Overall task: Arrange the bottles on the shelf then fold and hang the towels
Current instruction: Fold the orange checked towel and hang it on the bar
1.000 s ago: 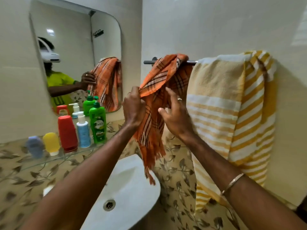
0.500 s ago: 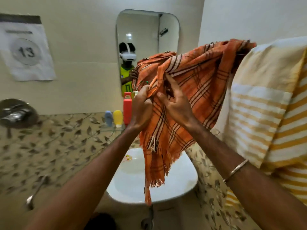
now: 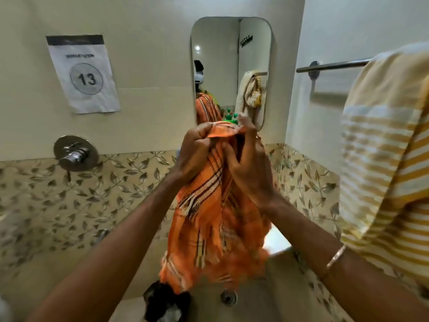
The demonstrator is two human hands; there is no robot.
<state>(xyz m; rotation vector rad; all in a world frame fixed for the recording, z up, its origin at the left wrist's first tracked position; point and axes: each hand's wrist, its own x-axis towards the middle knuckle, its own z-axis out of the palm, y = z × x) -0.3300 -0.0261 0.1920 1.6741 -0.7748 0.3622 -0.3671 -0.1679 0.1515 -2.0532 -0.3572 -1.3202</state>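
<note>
Both hands meet in front of the mirror (image 3: 232,66), fingers curled tight round the top edge of the orange plaid towel (image 3: 216,228). The left hand (image 3: 197,154) bunches the cloth in a fist; the right hand (image 3: 249,168) pinches the same edge just beside it, thumb pressed into the fabric. Below the fingers the towel hangs in soft, crumpled folds, thin woven cotton crossed by dark and white lines, its lower hem blurred and hiding much of the white ceramic sink (image 3: 246,305); the round metal drain (image 3: 229,297) shows beneath the hem. Above the right fingertips, green bottle caps (image 3: 229,116) peek over the towel's edge; the rest of the bottles are hidden behind the cloth. Well to the right of the fingers, a yellow-and-white striped towel (image 3: 385,159), thick and ribbed, drapes over a chrome towel bar (image 3: 334,65) fixed to the smooth pale wall. Far left of the fingers a paper sign marked 13 (image 3: 84,75) is stuck to the wall, and below it sits a shiny round tap fitting (image 3: 75,153) above a band of leaf-patterned tiles (image 3: 69,205). A thin metal bangle (image 3: 336,257) circles the right wrist
</note>
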